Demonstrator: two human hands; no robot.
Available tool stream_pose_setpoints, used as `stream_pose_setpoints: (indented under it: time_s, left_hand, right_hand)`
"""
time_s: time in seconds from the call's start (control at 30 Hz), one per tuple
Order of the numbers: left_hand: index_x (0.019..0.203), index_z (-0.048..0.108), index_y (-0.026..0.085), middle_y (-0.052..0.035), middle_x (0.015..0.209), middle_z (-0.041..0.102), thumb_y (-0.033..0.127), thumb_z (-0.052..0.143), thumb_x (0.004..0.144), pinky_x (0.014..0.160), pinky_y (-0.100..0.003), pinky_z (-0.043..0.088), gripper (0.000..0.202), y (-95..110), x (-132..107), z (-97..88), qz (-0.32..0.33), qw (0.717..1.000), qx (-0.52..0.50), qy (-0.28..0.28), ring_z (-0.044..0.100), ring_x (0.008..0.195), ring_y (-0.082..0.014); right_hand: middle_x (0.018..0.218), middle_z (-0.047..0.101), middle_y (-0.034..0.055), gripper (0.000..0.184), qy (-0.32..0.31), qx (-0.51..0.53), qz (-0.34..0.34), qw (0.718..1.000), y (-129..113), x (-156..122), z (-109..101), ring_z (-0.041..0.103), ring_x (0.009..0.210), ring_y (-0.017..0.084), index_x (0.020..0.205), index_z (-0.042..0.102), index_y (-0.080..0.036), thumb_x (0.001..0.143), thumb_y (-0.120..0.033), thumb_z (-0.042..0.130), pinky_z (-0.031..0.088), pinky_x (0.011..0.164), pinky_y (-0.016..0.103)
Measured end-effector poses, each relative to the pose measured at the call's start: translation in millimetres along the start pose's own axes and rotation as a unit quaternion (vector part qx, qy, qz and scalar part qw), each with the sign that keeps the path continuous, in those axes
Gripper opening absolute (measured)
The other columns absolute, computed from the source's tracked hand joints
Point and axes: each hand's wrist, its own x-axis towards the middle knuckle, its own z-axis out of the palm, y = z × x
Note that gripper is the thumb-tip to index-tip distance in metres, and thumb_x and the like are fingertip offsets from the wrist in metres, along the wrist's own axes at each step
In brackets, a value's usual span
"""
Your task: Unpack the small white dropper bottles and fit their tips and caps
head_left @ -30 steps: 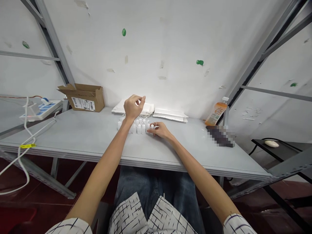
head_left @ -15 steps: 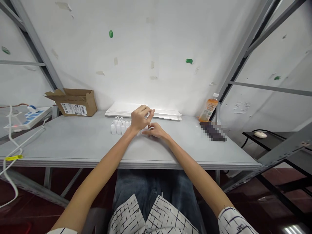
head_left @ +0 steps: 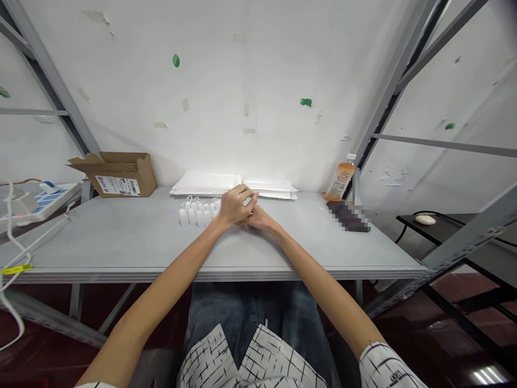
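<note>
Small white pieces (head_left: 201, 218) stand in close rows on the grey tabletop (head_left: 141, 237), at nine o'clock from the hands if twelve is the white wall (head_left: 210, 81). Each is smooth, block-like and taller than wide, its long axis upright, with thin white loops rising from the tops; the rows run along the nine-to-three line. The left hand (head_left: 235, 205) hides the three o'clock end of the group. Its thumb and forefinger are bent towards each other above the right hand (head_left: 258, 217), whose fingers curl in beneath; the two overlap in view, and I cannot tell whether either is clamped on a piece.

Flat white stacks (head_left: 205, 186), thin and sheet-like, lie at eleven and one o'clock against the wall. At ten stands a brown cardboard box (head_left: 125, 180), flap folded outwards, a printed label on its front; its floor is out of sight. At two, a clear bottle (head_left: 340, 180) with a white cap holds orange liquid and leans in view, cap towards one. Just in front of it, at three, lies a dark, pixelated object (head_left: 349, 215). Farthest out at nine is a white-and-blue power strip (head_left: 50, 202) with a plug in it
</note>
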Motion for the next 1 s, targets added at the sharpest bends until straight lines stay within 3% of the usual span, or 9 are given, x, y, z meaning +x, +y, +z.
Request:
stream_pose_setpoints:
  time_s: [0.1, 0.27, 0.43, 0.5, 0.57, 0.63, 0.73, 0.87, 1.0]
  left_hand:
    - [0.067, 0.063, 0.019, -0.0028, 0.070, 0.065, 0.029, 0.052, 0.093, 0.057, -0.027, 0.037, 0.029, 1, -1, 0.3, 0.002, 1.000, 0.005, -0.005, 0.055, 0.063, -0.0129]
    - [0.068, 0.064, 0.019, -0.0037, 0.072, 0.067, 0.026, 0.051, 0.092, 0.057, -0.027, 0.038, 0.028, 6, -4, 2.1, 0.046, 0.999, 0.018, -0.008, 0.057, 0.065, -0.0136]
    - [0.069, 0.063, 0.018, -0.0032, 0.071, 0.067, 0.020, 0.053, 0.089, 0.053, -0.026, 0.037, 0.023, 19, -9, 8.3, 0.119, 0.993, 0.002, -0.004, 0.059, 0.066, -0.0131]
    - [0.069, 0.062, 0.019, -0.0029, 0.070, 0.067, 0.020, 0.053, 0.089, 0.051, -0.026, 0.035, 0.022, 24, -11, 10.7, 0.126, 0.992, 0.001, -0.015, 0.059, 0.065, -0.0129]
    - [0.068, 0.061, 0.019, -0.0028, 0.070, 0.067, 0.021, 0.053, 0.090, 0.049, -0.026, 0.033, 0.023, 26, -12, 12.3, 0.121, 0.992, 0.003, -0.022, 0.060, 0.065, -0.0131]
    - [0.067, 0.060, 0.019, -0.0026, 0.068, 0.066, 0.021, 0.052, 0.091, 0.048, -0.026, 0.032, 0.025, 26, -12, 12.9, 0.114, 0.993, 0.003, -0.022, 0.059, 0.064, -0.0128]
    - [0.065, 0.060, 0.019, -0.0030, 0.068, 0.066, 0.021, 0.050, 0.092, 0.048, -0.027, 0.032, 0.028, 25, -11, 12.8, 0.108, 0.994, 0.008, -0.020, 0.059, 0.063, -0.0127]
    - [0.066, 0.060, 0.019, -0.0033, 0.068, 0.065, 0.021, 0.048, 0.093, 0.050, -0.027, 0.034, 0.029, 23, -11, 12.6, 0.100, 0.995, 0.009, -0.022, 0.058, 0.063, -0.0130]
    - [0.065, 0.058, 0.019, -0.0028, 0.068, 0.064, 0.021, 0.049, 0.093, 0.052, -0.028, 0.034, 0.030, 20, -12, 12.5, 0.098, 0.995, 0.006, -0.016, 0.056, 0.063, -0.0129]
  right_hand:
    - [0.069, 0.068, 0.0053, 0.016, -0.057, 0.036, 0.000, 0.998, -2, -1, -6, 0.059, 0.061, 0.016, 0.074, 0.067, -0.014, 0.063, -0.024, 0.075, 0.047, 0.055, 0.028]
    - [0.070, 0.068, 0.0045, 0.020, -0.073, 0.129, 0.030, 0.988, -2, -11, -25, 0.066, 0.069, 0.018, 0.076, 0.067, -0.013, 0.059, -0.020, 0.077, 0.055, 0.068, 0.032]
    - [0.079, 0.069, 0.0056, 0.030, -0.056, 0.147, 0.067, 0.985, 13, -24, -62, 0.068, 0.075, 0.019, 0.080, 0.069, -0.015, 0.055, -0.023, 0.083, 0.057, 0.068, 0.033]
    - [0.083, 0.070, 0.0073, 0.028, -0.005, 0.114, 0.071, 0.991, 21, -24, -76, 0.067, 0.074, 0.020, 0.083, 0.069, -0.015, 0.061, -0.027, 0.080, 0.056, 0.062, 0.031]
    - [0.091, 0.070, 0.0090, 0.023, 0.104, 0.028, 0.059, 0.992, 28, -17, -87, 0.066, 0.073, 0.019, 0.088, 0.069, -0.015, 0.071, -0.030, 0.072, 0.053, 0.059, 0.030]
    - [0.102, 0.069, 0.0100, 0.019, 0.218, -0.116, 0.047, 0.968, 34, -3, -96, 0.066, 0.078, 0.020, 0.093, 0.069, -0.016, 0.079, -0.027, 0.062, 0.053, 0.065, 0.033]
    - [0.121, 0.064, 0.0134, 0.031, 0.296, -0.356, 0.047, 0.885, 43, 24, -106, 0.058, 0.107, 0.028, 0.110, 0.068, -0.018, 0.084, -0.017, 0.051, 0.049, 0.083, 0.039]
    - [0.141, 0.052, 0.0175, 0.056, 0.223, -0.536, 0.052, 0.813, 56, 57, -112, 0.040, 0.131, 0.031, 0.135, 0.054, -0.015, 0.080, -0.007, 0.049, 0.038, 0.098, 0.042]
    - [0.120, 0.067, 0.0160, 0.047, 0.166, -0.584, 0.085, 0.790, 63, 68, -111, 0.054, 0.116, 0.026, 0.123, 0.062, -0.015, 0.083, -0.003, 0.040, 0.032, 0.096, 0.038]
